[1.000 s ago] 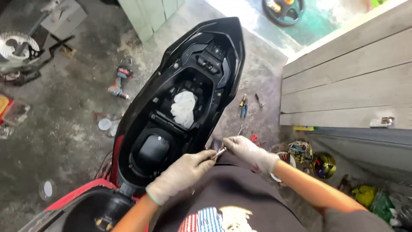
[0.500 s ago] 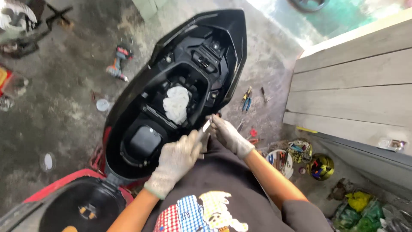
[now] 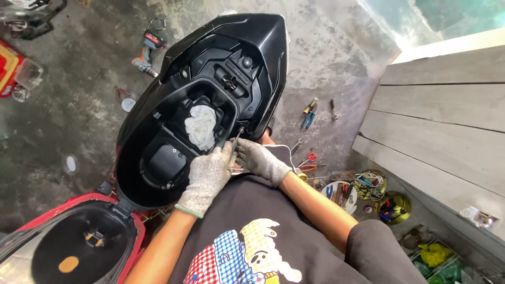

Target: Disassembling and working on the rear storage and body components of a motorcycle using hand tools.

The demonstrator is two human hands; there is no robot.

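Observation:
A scooter's black under-seat storage tub (image 3: 158, 168) lies open below me, with a white rag (image 3: 201, 126) bunched in its middle. Both my hands wear grey knit gloves. My left hand (image 3: 208, 176) rests on the tub's right rim. My right hand (image 3: 259, 159) grips a thin screwdriver (image 3: 236, 135) whose tip points at the rim near the rear body panel (image 3: 247, 50). The two hands touch each other at the tool's handle.
The lifted seat (image 3: 73, 247) with its red edge hangs at the lower left. A cordless drill (image 3: 147, 50) lies on the concrete floor. Pliers (image 3: 309, 113) and small parts bowls (image 3: 368, 184) sit at the right, beside a grey wooden bench (image 3: 447, 121).
My hands moved forward from my lap to the tub's right rim, bringing the screwdriver tip down onto it. The camera view shifted closer to the scooter.

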